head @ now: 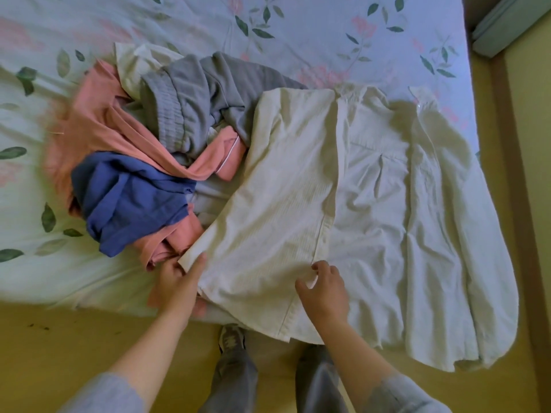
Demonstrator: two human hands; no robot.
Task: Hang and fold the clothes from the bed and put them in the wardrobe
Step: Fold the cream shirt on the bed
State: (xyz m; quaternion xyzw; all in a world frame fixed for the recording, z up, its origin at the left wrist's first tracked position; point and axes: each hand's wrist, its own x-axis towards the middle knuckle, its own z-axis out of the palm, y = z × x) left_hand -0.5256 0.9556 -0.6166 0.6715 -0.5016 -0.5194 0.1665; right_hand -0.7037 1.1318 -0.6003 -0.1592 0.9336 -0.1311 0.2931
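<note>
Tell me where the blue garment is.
In the head view the blue garment lies left of centre on the bed, crumpled on the pink garment, left of the white shirt.

Soft, even light, no glare. The bedsheet (328,40) goes bluish top right, pale & washed out top left. Faint shadows on the white shirt (283,189) by the collar and under the right hand (326,290). Pink garment (89,120) smeared w/ motion blur at its left edge. Wide-angle lens bows the bedsheet's rt edge; floor (74,338) reads warm yellow.
</note>
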